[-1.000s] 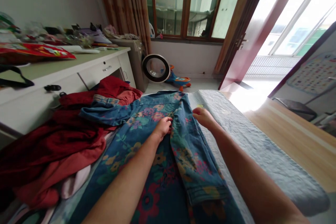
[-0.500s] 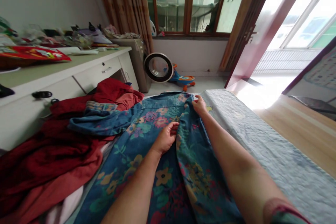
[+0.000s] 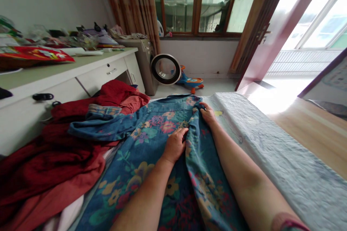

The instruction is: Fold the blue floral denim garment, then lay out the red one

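Note:
A blue denim shirt (image 3: 151, 151) with a flower print lies spread on the bed, its collar towards the far edge. Its left sleeve (image 3: 100, 126) stretches out over red clothes, while the right side is folded inward in a long strip. My left hand (image 3: 175, 145) has its fingers curled at the inner edge of that strip, around mid-shirt. Farther up, my right hand (image 3: 208, 114) pinches the cloth by the right shoulder. The fingertips of both hands are partly hidden by the fabric.
Dark red clothes (image 3: 78, 148) are heaped on the left, against a white drawer cabinet (image 3: 100, 75) topped with bags and clutter. A washing machine with its round door (image 3: 166, 69) swung out and a blue-orange toy car (image 3: 191, 81) stand beyond the bed. Pale quilted bedding (image 3: 271, 144) extends right.
My left hand has shifted slightly right, its fingers closer against the folded strip. My right hand stays at the shoulder, a little lower. The view has turned slightly.

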Available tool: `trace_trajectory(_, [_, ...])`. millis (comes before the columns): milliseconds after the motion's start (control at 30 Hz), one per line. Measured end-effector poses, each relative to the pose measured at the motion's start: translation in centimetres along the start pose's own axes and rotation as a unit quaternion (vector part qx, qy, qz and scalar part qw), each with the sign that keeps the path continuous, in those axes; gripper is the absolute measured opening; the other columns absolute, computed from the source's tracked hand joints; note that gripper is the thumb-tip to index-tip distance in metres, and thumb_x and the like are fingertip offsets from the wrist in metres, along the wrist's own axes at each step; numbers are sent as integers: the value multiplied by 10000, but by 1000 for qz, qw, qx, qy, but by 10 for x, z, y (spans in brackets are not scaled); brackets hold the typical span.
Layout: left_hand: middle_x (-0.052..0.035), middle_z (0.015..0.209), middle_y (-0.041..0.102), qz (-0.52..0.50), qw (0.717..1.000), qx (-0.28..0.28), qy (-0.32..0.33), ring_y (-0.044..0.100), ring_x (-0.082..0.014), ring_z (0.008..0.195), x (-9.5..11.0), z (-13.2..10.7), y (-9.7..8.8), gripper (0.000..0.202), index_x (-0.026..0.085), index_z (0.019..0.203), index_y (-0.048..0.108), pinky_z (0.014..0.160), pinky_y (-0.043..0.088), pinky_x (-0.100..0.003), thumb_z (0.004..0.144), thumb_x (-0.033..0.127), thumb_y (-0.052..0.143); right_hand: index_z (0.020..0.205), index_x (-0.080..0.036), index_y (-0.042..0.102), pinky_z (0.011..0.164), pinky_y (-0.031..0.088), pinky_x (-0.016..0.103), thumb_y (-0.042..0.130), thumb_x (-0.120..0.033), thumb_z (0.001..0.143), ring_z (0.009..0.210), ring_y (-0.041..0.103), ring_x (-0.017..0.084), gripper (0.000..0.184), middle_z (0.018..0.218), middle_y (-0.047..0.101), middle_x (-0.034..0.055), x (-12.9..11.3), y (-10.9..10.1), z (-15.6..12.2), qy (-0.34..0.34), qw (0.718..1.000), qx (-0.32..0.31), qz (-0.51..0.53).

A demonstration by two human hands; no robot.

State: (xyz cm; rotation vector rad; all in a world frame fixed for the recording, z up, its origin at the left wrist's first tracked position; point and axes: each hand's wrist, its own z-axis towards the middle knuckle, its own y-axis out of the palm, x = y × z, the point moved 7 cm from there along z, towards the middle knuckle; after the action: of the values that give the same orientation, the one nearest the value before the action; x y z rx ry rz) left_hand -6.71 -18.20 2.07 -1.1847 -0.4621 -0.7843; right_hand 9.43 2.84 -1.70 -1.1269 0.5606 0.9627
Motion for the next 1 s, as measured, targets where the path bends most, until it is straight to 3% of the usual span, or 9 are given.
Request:
trace_trajectory(100, [-62, 1015, 673, 51, 999, 8, 12, 622, -205, 943, 5, 2, 3, 237, 205, 1067, 636, 815, 468, -292, 858, 157, 535, 1207, -276, 623, 1017, 432, 412, 503, -223, 726, 1035, 595, 230, 498, 1106, 689, 10, 2, 1, 1, -2, 1000, -1, 0])
trace_trajectory(267, [-56, 917, 666, 110, 994, 11, -3, 614, -197, 867, 9, 1, -1, 161, 199, 926, 620, 762, 443, -282, 901, 152, 468, 1269, -276, 589, 1061, 405, 428, 516, -202, 718, 1118, 573, 239, 560, 1195, 664, 19, 3, 2, 2, -11, 1000, -7, 9])
trace_trajectory(433, [-41, 854, 646, 200, 978, 28, -40, 603, -205, 858, -1, -9, -22, 138, 211, 836, 580, 736, 423, -284, 801, 92, 519, 1296, -273, 569, 1077, 403, 432, 499, -187, 717, 1139, 571, 233, 590, 1208, 663, 10, 6, 2, 2, -20, 999, -8, 45])
trace_trajectory(567, [-39, 817, 651, 245, 967, -13, -74, 616, -224, 838, -13, -14, -30, 170, 217, 781, 585, 713, 433, -301, 738, 68, 517, 1292, -275, 569, 1067, 415, 431, 493, -183, 709, 1124, 578, 227, 596, 1192, 670, 2, 6, 4, 2, -28, 998, -10, 61])
trace_trajectory(667, [-55, 890, 664, 206, 974, -24, -91, 630, -218, 880, -19, -11, -30, 261, 212, 844, 622, 752, 462, -304, 738, 30, 468, 1295, -285, 561, 1055, 426, 429, 497, -184, 695, 1106, 582, 223, 612, 1192, 665, -4, 7, 4, 2, -26, 997, -6, 66])
trace_trajectory(767, [-75, 1031, 672, 101, 989, 27, -109, 627, -196, 1001, -22, -5, -31, 349, 196, 971, 633, 874, 472, -304, 771, 5, 418, 1288, -295, 562, 1047, 429, 430, 502, -189, 687, 1083, 585, 220, 613, 1176, 665, -8, 6, 3, 2, -25, 997, -7, 66])
trace_trajectory(900, [-74, 1065, 698, -27, 986, 65, -152, 654, -207, 993, -23, 1, -23, 262, 201, 1125, 589, 876, 495, -338, 951, 234, 396, 1253, -290, 586, 986, 468, 404, 507, -199, 677, 998, 605, 208, 589, 1103, 680, -5, 4, 4, 1, -19, 998, -17, 62])
trace_trajectory(1000, [-79, 1104, 694, -44, 988, 49, -142, 657, -213, 1002, -19, 4, -12, 265, 195, 1165, 562, 886, 496, -338, 925, 294, 507, 1234, -268, 603, 833, 528, 357, 490, -207, 666, 815, 621, 183, 583, 950, 693, -8, 0, 5, 4, -7, 998, -33, 51])
